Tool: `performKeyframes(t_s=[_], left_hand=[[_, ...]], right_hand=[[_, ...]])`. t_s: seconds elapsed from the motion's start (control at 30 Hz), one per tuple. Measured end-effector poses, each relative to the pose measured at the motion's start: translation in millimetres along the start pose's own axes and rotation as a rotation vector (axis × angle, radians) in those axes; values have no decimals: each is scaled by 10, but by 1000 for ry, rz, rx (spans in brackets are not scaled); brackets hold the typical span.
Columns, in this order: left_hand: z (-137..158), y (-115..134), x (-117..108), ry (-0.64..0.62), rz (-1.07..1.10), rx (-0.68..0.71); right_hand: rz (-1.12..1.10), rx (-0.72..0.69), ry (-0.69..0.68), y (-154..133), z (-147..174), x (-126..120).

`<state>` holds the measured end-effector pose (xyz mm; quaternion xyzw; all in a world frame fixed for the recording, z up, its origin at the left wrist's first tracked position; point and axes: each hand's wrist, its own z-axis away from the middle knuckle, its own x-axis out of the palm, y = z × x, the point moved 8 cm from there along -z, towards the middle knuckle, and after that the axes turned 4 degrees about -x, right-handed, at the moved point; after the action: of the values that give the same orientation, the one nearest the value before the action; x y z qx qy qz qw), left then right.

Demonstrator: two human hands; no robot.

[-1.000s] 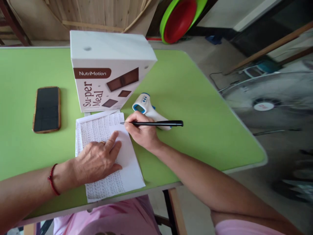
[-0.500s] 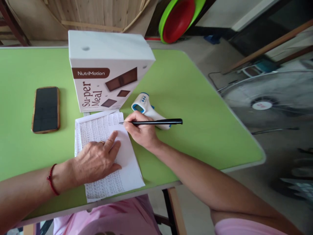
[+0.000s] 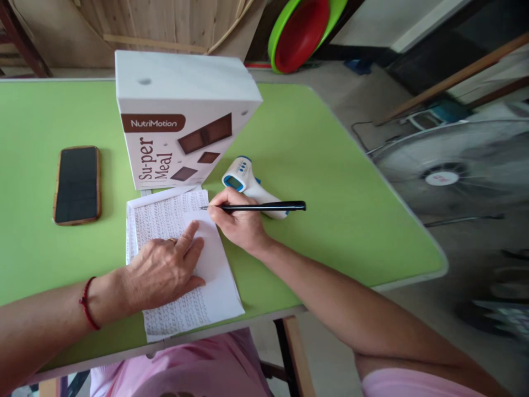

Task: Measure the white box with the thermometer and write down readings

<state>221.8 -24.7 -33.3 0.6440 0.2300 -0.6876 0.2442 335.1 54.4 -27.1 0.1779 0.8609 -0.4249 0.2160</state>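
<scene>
Sheets of paper lie near the table's front edge, much of the top one covered in rows of handwriting. My left hand rests flat on them with its fingers spread, hiding part of the writing. A ring and a red bracelet show on that arm. My right hand pinches a black pen, its tip at the upper right part of the top sheet. Just behind that hand lies a white and blue infrared thermometer, its handle partly covered by the hand and pen.
A tall white NutriMotion box stands right behind the paper. At the left, a phone in a brown case lies on the green table. Beyond the table's right edge is a fan. Red and green basins are at the back.
My right hand and the pen have shifted very slightly to the left. My left hand, the paper and the objects on the table have stayed in place.
</scene>
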Motion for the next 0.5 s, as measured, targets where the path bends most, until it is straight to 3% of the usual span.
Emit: performKeyframes(t_s=[0.13, 0.3, 0.5], left_hand=[[0, 1, -10, 9, 13, 5], [-2, -2, -14, 19, 2, 5], [21, 16, -15, 42, 27, 6]], right_hand=[[-13, -6, 5, 2, 3, -8], [8, -46, 123, -58, 14, -146], [146, -327, 144, -266, -14, -294]])
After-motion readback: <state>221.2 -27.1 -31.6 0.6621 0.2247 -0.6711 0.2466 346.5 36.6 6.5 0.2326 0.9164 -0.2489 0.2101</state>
